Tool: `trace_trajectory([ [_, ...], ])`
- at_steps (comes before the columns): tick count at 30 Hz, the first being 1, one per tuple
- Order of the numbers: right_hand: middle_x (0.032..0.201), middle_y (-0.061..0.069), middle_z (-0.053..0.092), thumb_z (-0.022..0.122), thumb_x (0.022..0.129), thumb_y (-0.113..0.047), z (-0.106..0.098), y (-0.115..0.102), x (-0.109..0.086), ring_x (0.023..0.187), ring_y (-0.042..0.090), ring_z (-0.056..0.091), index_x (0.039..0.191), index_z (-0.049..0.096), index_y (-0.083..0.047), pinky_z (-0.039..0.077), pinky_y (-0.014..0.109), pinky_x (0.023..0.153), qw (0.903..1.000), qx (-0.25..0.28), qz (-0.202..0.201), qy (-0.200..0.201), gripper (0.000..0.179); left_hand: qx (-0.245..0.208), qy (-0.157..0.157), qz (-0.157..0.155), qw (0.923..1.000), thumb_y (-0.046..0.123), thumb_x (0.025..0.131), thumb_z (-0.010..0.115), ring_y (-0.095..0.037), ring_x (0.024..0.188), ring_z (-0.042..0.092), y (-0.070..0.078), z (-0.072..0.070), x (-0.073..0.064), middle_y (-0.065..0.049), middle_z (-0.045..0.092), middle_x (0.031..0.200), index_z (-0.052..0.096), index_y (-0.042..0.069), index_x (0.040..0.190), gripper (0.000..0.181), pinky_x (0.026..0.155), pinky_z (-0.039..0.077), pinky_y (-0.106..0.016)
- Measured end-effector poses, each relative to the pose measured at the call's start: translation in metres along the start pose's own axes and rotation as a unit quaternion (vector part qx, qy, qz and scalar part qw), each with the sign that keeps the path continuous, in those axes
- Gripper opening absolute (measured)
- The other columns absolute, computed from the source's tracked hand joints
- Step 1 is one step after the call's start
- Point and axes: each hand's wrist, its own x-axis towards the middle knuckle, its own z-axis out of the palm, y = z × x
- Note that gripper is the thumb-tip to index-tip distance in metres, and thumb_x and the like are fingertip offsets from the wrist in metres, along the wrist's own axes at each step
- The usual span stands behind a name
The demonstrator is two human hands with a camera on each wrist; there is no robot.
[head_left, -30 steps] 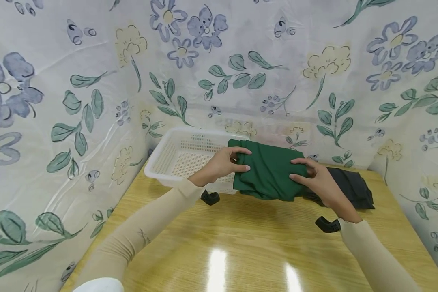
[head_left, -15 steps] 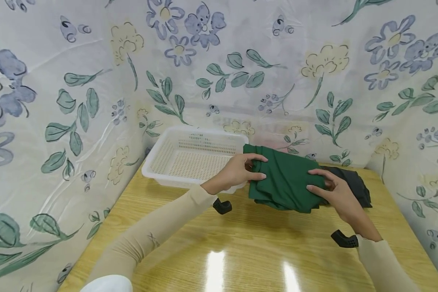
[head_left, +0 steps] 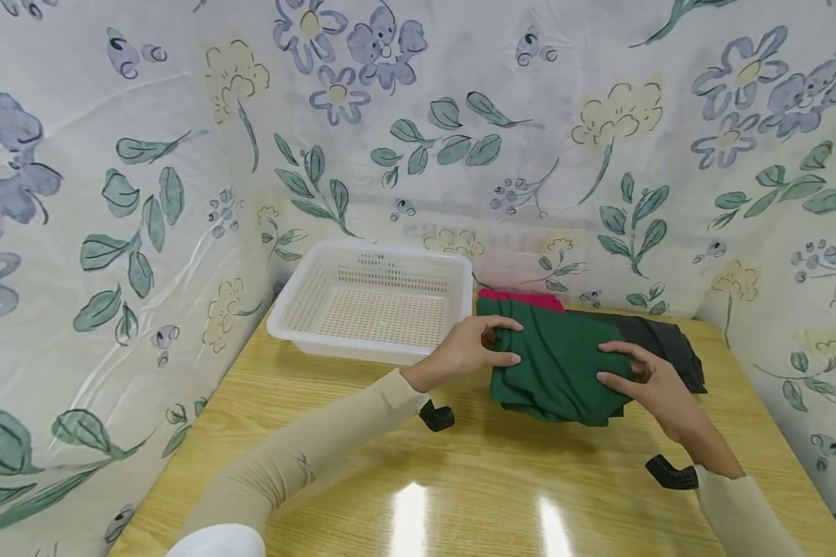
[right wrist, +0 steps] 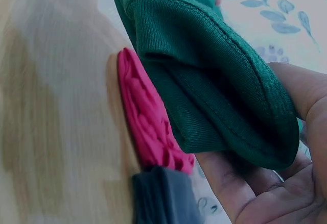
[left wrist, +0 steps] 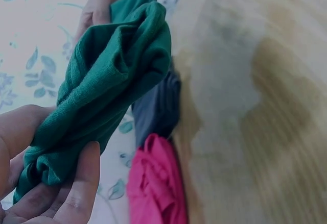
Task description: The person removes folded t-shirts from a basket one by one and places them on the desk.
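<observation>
A folded green garment point(head_left: 557, 363) hangs above the table between my two hands, its front edge drooping in loose folds. My left hand point(head_left: 467, 350) pinches its left end, thumb on one side and fingers on the other. At the opposite end my right hand point(head_left: 651, 383) grips it the same way. The right wrist view shows a stitched, ribbed edge along the green garment point(right wrist: 204, 55). Below and behind it lies a folded pink cloth point(right wrist: 148, 112), mostly hidden in the head view. Beside the pink one is a folded dark grey cloth point(head_left: 669, 348).
A white perforated plastic basket point(head_left: 306, 340) stands at the back left of the wooden table point(head_left: 362, 456), close to my left hand. A flower-patterned sheet point(head_left: 529, 193) rises behind and along both sides. Black pieces point(head_left: 671, 473) stick out near both wrists.
Both hands have carried the green garment to the right and nearer to me, from overlapping the basket's right end to right of it. The pink cloth's edge now shows behind it.
</observation>
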Motion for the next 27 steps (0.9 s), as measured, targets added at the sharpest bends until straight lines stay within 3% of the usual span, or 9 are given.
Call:
trace_trajectory([
  [7,0.1,0.012,0.063,0.074,0.097,-0.03,-0.002,0.019,-0.008,0.091,0.016,0.057,0.146,0.054,-0.014,0.053,0.031,0.077,0.9999,-0.003,0.017,-0.001,0.055,0.004,-0.01,-0.003,0.9999,0.026,0.087,0.086,-0.014,0.094,0.06,-0.008,0.022,0.002,0.004,0.065,0.107,0.072,0.027,0.127,0.042,0.078,0.052,-0.029],
  [13,0.077,0.003,0.043,0.077,0.095,-0.03,0.0,0.036,-0.012,0.074,0.017,0.042,0.143,0.057,-0.013,0.044,0.033,0.063,0.9996,-0.004,0.029,0.002,0.054,0.021,-0.018,-0.022,0.9994,0.029,0.087,0.086,-0.012,0.092,0.057,-0.017,0.04,0.004,0.005,0.062,0.1,0.072,0.029,0.126,0.041,0.073,0.051,-0.027],
  [18,0.09,0.006,0.047,0.077,0.094,-0.031,0.003,0.046,-0.014,0.078,0.019,0.041,0.144,0.057,-0.013,0.042,0.034,0.064,0.9988,-0.007,0.048,-0.005,0.057,0.022,-0.026,-0.028,0.999,0.027,0.086,0.087,-0.012,0.085,0.056,-0.027,0.049,0.004,0.003,0.061,0.094,0.072,0.027,0.125,0.042,0.067,0.048,-0.027],
  [21,0.11,0.008,0.052,0.077,0.094,-0.032,0.004,0.05,-0.015,0.082,0.02,0.044,0.145,0.056,-0.013,0.043,0.035,0.066,0.9984,-0.006,0.056,-0.01,0.058,0.013,-0.035,-0.031,0.9988,0.024,0.086,0.087,-0.012,0.082,0.055,-0.032,0.053,0.003,0.002,0.061,0.092,0.072,0.025,0.126,0.043,0.066,0.048,-0.026],
  [27,0.112,0.014,0.06,0.078,0.094,-0.029,0.01,0.057,-0.014,0.085,0.02,0.05,0.146,0.055,-0.012,0.048,0.034,0.069,0.9971,0.001,0.073,-0.021,0.059,0.022,-0.052,-0.035,0.9978,0.023,0.086,0.087,-0.011,0.075,0.053,-0.041,0.058,0.002,0.001,0.061,0.09,0.072,0.023,0.127,0.044,0.063,0.046,-0.025],
])
